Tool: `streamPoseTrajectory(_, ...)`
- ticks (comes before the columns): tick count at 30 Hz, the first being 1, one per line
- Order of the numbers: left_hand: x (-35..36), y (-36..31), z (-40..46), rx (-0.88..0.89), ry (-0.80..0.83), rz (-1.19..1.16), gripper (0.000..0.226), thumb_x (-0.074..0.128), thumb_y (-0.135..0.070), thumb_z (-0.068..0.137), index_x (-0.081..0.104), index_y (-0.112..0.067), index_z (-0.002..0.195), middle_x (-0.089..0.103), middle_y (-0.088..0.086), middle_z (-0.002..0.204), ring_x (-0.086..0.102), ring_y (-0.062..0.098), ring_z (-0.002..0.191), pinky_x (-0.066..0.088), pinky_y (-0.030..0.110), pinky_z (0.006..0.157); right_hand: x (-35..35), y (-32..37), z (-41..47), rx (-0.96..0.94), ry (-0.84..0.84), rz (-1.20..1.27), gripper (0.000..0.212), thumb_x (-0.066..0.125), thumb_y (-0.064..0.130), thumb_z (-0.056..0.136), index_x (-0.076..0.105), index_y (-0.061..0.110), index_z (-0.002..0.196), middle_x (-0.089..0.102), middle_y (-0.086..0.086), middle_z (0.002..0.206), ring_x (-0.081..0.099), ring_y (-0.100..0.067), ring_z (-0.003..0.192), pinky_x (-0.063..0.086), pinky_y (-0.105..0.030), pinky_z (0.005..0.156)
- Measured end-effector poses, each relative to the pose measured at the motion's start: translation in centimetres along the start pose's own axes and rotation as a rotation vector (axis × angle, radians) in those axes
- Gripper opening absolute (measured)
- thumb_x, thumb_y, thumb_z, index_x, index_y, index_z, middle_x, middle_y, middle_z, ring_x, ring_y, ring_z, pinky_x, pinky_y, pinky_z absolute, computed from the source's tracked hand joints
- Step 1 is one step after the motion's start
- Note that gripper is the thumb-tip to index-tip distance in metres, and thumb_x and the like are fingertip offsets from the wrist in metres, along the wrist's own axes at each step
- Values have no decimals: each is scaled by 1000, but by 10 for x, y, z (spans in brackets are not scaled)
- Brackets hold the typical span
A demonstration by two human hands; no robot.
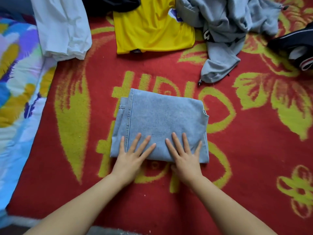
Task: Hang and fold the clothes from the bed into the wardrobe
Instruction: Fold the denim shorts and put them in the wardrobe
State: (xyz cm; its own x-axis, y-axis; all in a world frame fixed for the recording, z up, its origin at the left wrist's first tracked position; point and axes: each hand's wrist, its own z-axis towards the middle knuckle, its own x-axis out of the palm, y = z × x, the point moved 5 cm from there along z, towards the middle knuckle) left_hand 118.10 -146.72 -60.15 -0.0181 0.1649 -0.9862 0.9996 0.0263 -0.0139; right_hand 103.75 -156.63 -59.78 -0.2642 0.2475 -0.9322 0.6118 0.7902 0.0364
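Note:
A light blue pair of jeans lies folded into a thick rectangle in the middle of the red and yellow blanket on the bed. My left hand rests flat on its near left part, fingers straight and spread. My right hand presses flat on the near right part, its thumb at the folded edge. Further back lie a yellow shirt, a white garment and a crumpled grey hoodie.
A dark garment with white trim lies at the right edge, and a black one at the top behind the yellow shirt. A colourful floral quilt covers the left side of the bed.

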Motion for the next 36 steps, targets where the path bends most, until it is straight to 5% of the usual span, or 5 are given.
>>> streamPoseTrajectory(5,-4,23,34,-107,84,-10,70,30,-7,73,51,-24,137,45,15,144,45,42,129,37,74,86,7,-10,27,117,-21,98,82,67,10,81,27,26,150,20,-9,158,12,-41,144,27,-77,93)
streamPoseTrajectory(8,-14,30,41,-137,202,-57,73,28,0,85,19,-29,151,11,14,159,16,41,143,32,67,101,1,-15,34,113,97,165,74,39,7,96,0,36,152,-7,2,162,-10,-31,148,39,-53,100)
streamPoseTrajectory(18,-169,64,39,-153,185,39,65,28,-4,98,-2,-23,153,2,11,160,16,34,144,41,49,102,-177,-10,28,-16,36,40,75,40,-3,93,10,31,153,14,3,160,17,-30,144,45,-43,92)
streamPoseTrajectory(25,-237,80,-73,-426,108,49,74,33,-1,92,-2,-23,153,3,9,160,15,35,144,43,48,101,-260,71,-3,-353,-117,-102,71,44,0,89,19,25,151,31,-3,147,36,-31,125,48,-38,69)
streamPoseTrajectory(36,-232,8,-380,-1073,101,-219,88,39,11,84,-2,-28,152,-3,5,160,8,33,146,38,47,105,-253,292,-144,-1017,31,-263,66,43,8,95,16,28,152,23,1,154,28,-26,137,46,-43,96)
